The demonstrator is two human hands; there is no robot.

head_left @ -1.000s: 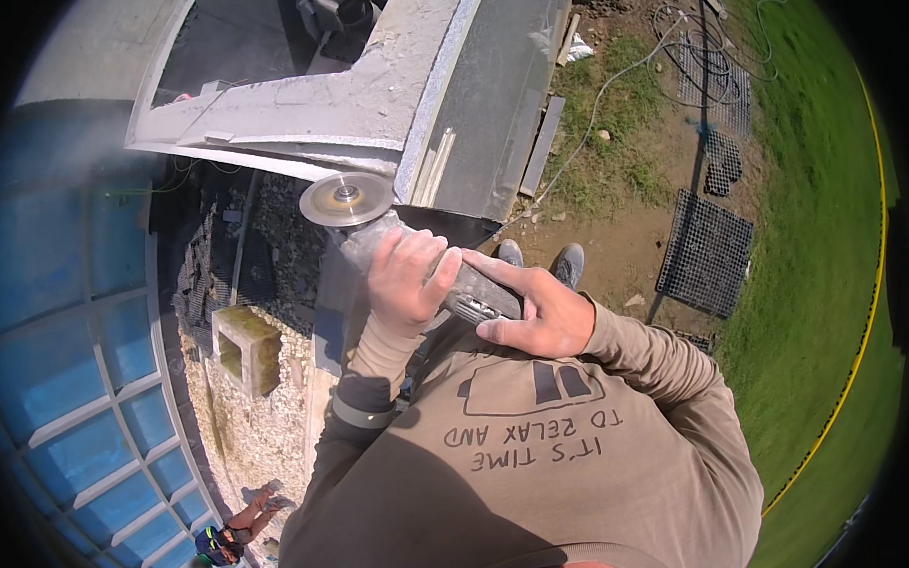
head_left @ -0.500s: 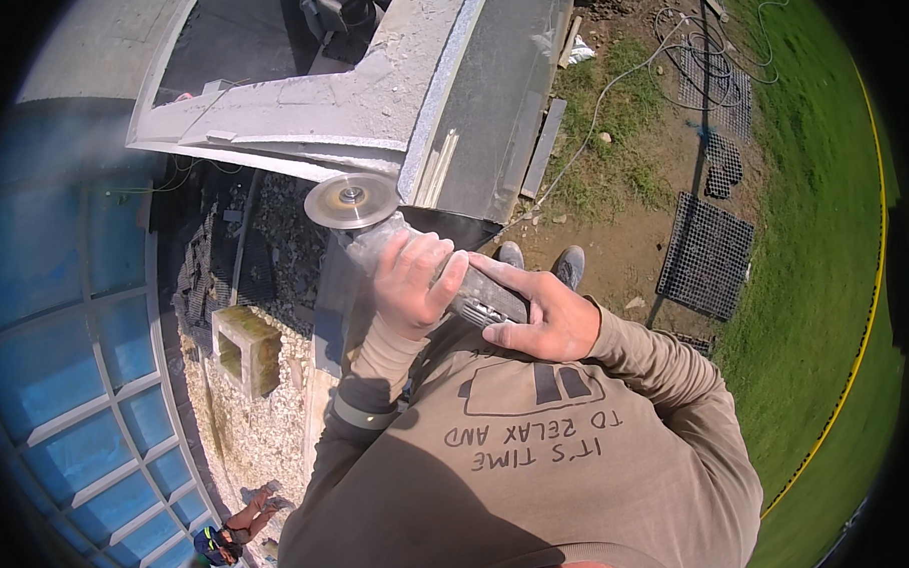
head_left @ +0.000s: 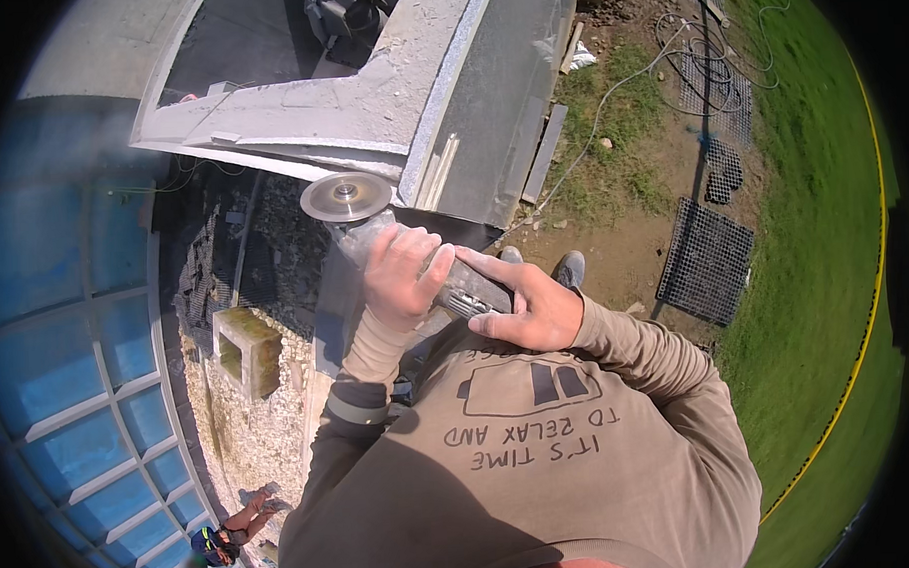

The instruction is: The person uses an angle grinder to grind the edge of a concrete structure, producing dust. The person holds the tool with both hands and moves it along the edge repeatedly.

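Observation:
An angle grinder (head_left: 462,296), grey with dust, is held in both my hands in front of my chest. My left hand (head_left: 406,276) wraps round its front part, close behind the metal disc (head_left: 346,198). Round the rear of the body, my right hand (head_left: 535,306) is closed with the thumb on the near side. The disc lies against or very near the front edge of a dusty white slab (head_left: 298,114), by its right corner; I cannot tell whether they touch. Whether the disc spins, I cannot tell.
Right of the slab is a grey panel (head_left: 488,103) with thin strips on it. Black grids (head_left: 707,260) and a coiled cable (head_left: 702,60) lie on the ground. At left are a hollow concrete block (head_left: 247,351), gravel and blue glazing (head_left: 47,378). Another person (head_left: 218,545) is at lower left.
Both hands and the grinder have shifted slightly left and away from my body. The disc has moved a little left along the slab's edge. My grip is the same.

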